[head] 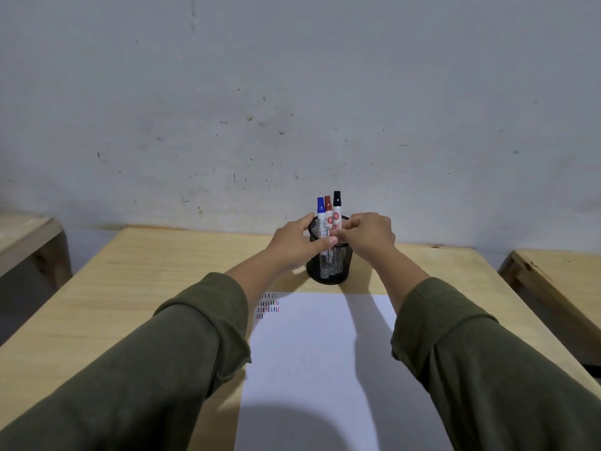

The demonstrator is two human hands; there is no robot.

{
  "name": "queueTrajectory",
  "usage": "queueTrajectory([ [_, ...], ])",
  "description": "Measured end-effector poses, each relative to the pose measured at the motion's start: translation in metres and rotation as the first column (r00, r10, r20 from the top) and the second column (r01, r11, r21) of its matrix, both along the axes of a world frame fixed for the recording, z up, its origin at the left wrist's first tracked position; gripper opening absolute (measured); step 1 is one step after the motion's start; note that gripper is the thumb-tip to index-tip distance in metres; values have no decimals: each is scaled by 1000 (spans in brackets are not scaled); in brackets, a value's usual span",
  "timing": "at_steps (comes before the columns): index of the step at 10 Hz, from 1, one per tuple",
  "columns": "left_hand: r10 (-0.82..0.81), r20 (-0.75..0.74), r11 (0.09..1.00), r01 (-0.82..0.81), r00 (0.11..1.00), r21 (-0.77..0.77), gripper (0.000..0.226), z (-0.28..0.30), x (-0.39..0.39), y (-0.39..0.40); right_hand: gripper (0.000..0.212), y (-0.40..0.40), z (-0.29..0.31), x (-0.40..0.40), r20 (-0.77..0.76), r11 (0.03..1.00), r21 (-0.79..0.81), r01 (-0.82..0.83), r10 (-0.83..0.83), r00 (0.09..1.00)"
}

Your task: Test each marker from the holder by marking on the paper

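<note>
A black mesh holder [330, 268] stands on the wooden table past the far edge of the white paper [312, 362]. Three capped markers stand upright in it: blue [321, 211], red [328, 211] and black [337, 206]. My left hand [297, 242] wraps the holder's left side, thumb across its front. My right hand [369, 237] is at the holder's right rim, its fingertips pinching the black marker's barrel. Small rows of blue, red and black strokes [268, 306] mark the paper's far left corner.
The light wooden table [136, 288] meets a pale scuffed wall [292, 109] just behind the holder. Other wooden tables stand at the left [26, 242] and right [559, 288]. My olive sleeves cross the paper's sides.
</note>
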State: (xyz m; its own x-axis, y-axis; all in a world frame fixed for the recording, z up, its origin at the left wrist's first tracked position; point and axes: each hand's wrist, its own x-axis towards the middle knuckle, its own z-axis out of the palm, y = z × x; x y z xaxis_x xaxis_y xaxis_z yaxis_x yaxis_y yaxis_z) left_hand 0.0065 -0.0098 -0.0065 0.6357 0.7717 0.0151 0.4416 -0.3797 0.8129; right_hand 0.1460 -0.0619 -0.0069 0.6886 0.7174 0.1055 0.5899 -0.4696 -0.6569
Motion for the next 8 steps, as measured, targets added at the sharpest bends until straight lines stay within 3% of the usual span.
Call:
queueTrajectory([
  [1, 1, 7, 1000, -1, 1000, -15, 79, -1, 0, 1, 18, 1, 3, 0, -27, 999, -32, 13, -14, 1000],
  [3, 2, 20, 1000, -2, 1000, -4, 74, -1, 1, 1, 47, 11, 2, -2, 38, 992, -93, 88, -84, 996],
  [6, -5, 27, 1000, 5, 1000, 7, 71, -1, 1, 0, 27, 3, 5, -8, 118, 994, 58, 92, -99, 988],
  [7, -14, 45, 1000, 13, 999, 22, 66, -2, 1, -2, 26, 1, 8, -9, 144, 991, 99, 90, -103, 984],
  [8, 37, 40, 999, -38, 999, 21, 77, -2, -1, -4, 30, -2, 13, -8, 101, 982, 166, 86, -104, 989],
])
